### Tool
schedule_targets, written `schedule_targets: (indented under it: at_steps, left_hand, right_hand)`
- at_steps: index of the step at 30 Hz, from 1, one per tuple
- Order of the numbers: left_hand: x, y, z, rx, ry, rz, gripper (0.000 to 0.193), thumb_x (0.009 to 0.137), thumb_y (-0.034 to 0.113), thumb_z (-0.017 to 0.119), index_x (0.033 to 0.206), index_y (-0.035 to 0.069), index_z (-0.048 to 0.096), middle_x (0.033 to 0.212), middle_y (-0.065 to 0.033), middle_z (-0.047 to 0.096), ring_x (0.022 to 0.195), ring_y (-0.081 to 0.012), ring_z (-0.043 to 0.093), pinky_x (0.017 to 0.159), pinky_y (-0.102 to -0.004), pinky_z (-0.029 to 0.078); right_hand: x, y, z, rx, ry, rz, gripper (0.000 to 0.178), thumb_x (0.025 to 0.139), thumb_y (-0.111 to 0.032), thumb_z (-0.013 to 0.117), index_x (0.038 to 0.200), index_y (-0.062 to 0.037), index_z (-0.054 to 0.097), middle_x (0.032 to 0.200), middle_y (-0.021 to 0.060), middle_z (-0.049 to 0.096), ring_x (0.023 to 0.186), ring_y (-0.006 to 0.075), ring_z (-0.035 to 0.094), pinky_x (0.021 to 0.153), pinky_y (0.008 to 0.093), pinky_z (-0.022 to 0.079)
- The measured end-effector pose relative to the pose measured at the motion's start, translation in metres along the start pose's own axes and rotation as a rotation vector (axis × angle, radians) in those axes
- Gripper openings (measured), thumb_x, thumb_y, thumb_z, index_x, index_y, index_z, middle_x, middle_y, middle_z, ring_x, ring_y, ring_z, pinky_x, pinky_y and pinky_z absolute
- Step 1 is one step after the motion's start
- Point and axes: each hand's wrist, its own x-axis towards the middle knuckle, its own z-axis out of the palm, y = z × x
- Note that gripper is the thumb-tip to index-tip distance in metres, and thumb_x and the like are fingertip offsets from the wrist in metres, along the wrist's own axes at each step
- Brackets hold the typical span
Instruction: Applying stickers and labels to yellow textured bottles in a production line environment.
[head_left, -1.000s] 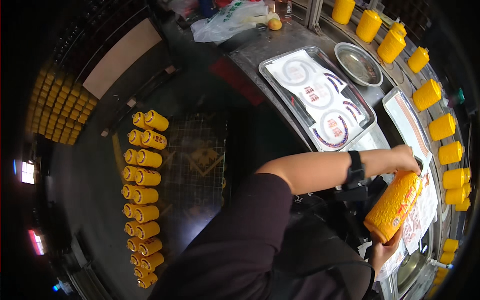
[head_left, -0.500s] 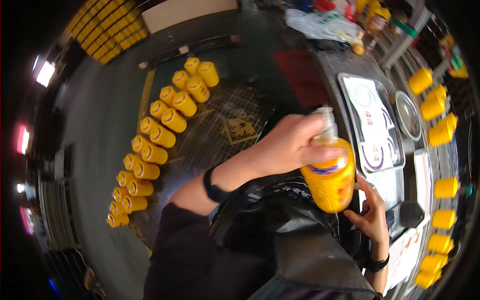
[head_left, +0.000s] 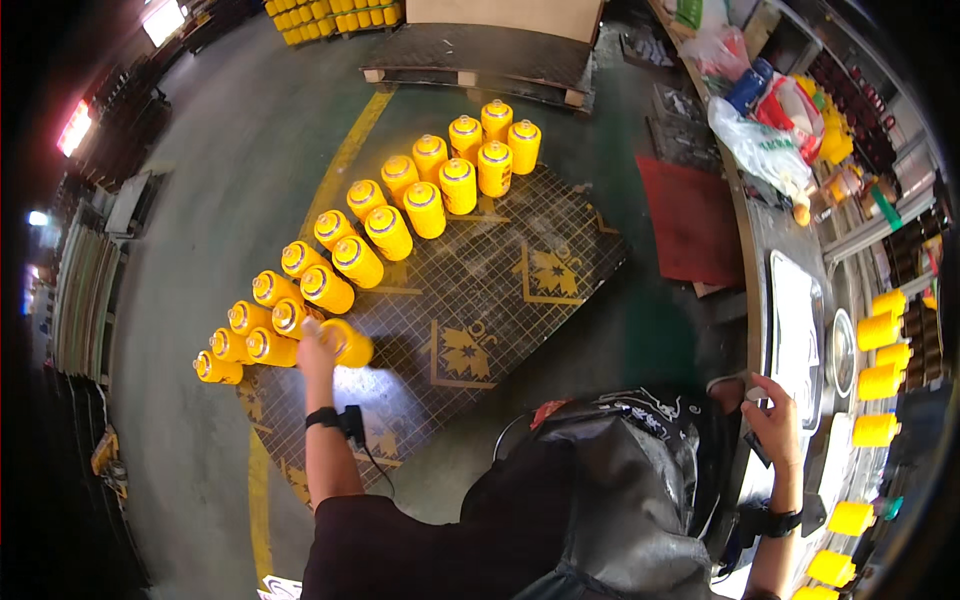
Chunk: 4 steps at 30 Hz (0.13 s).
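My left hand (head_left: 318, 352) is closed on the neck of a yellow bottle (head_left: 350, 344), held tilted at the near end of the bottle rows. Beside it stand other yellow bottles with pale caps, such as one right behind the hand (head_left: 327, 289), in a slanting double row on a dark, grid-patterned board (head_left: 480, 300). At the right, my right hand (head_left: 776, 425) is raised near the workbench edge with its fingers curled. A small pale thing shows at its fingertips and a dark stick-like piece (head_left: 757, 449) below; what it grips is unclear.
The workbench (head_left: 755, 215) runs along my right side, with a white tray (head_left: 793, 310), a round metal bowl (head_left: 842, 352) and plastic bags (head_left: 755, 140). More yellow bottles (head_left: 876, 381) line a rack beyond it. A pallet (head_left: 470, 60) lies ahead; a red sheet (head_left: 690, 220) covers some floor.
My left hand has carried the yellow bottle from in front of my chest leftward to the rows on the board. The view has turned left; my right hand stays near the bench.
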Motion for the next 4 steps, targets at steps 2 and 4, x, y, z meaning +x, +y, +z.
schedule_targets:
  at_steps: [2, 4]
  left_hand:
    - [-0.005, -0.058, 0.003, 0.075, 0.156, -0.139, 0.050, 0.084, 0.046, 0.067, 0.115, 0.007, 0.057, 0.086, -0.0238, 0.068, 0.081, -0.0430, 0.066, 0.070, -0.0511, 0.052]
    - [-0.002, -0.128, 0.004, -0.074, 0.208, -0.370, 0.051, 0.085, 0.044, 0.068, 0.118, 0.008, 0.056, 0.091, -0.0153, 0.072, 0.080, -0.0324, 0.071, 0.070, -0.0538, 0.056]
  right_hand:
    - [0.011, 0.008, -0.004, -0.058, -0.054, 0.144, 0.045, 0.076, -0.003, 0.069, 0.121, -0.0018, 0.064, 0.100, 0.0082, 0.069, 0.085, 0.0126, 0.063, 0.065, 0.0248, 0.047]
    - [0.021, 0.004, -0.003, -0.073, -0.103, 0.182, 0.043, 0.079, -0.008, 0.068, 0.121, -0.0031, 0.065, 0.100, 0.0102, 0.070, 0.087, 0.0129, 0.065, 0.073, 0.0243, 0.051]
